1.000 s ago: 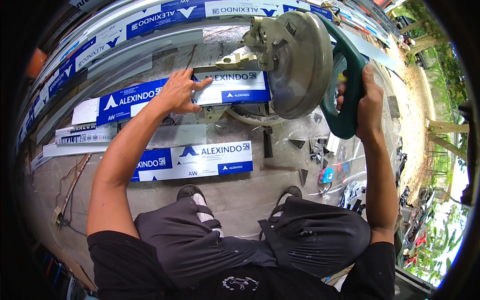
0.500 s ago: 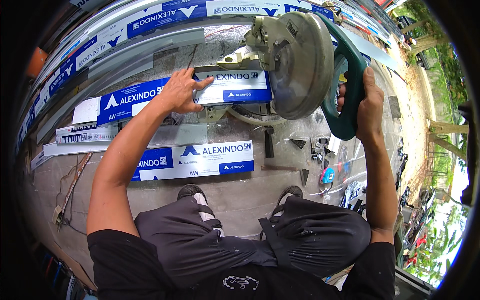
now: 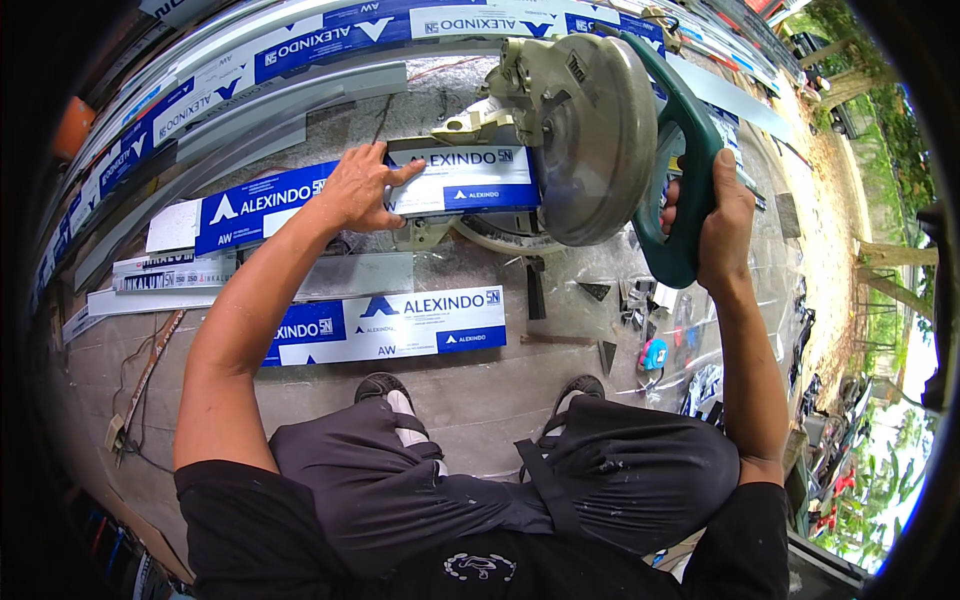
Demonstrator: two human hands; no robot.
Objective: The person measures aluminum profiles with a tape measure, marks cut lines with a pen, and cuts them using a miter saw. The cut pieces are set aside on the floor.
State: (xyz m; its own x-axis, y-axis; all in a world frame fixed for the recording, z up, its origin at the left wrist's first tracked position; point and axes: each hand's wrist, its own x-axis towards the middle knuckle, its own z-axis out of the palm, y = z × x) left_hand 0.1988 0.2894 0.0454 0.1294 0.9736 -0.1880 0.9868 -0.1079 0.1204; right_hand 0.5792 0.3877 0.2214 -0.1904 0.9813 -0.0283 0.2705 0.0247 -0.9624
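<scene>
Profile (image 3: 460, 175) looks long and straight, patterned blue and white.

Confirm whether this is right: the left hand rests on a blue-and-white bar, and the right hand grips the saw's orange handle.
The handle is green, not orange, as the head view shows. The left hand does rest on a blue-and-white bar, and the right hand grips the handle.

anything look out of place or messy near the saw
Somewhat: dark scraps lie scattered on the floor near the saw, and a blue tape measure lies loose by them, which looks untidy beside a cutting tool.
</scene>
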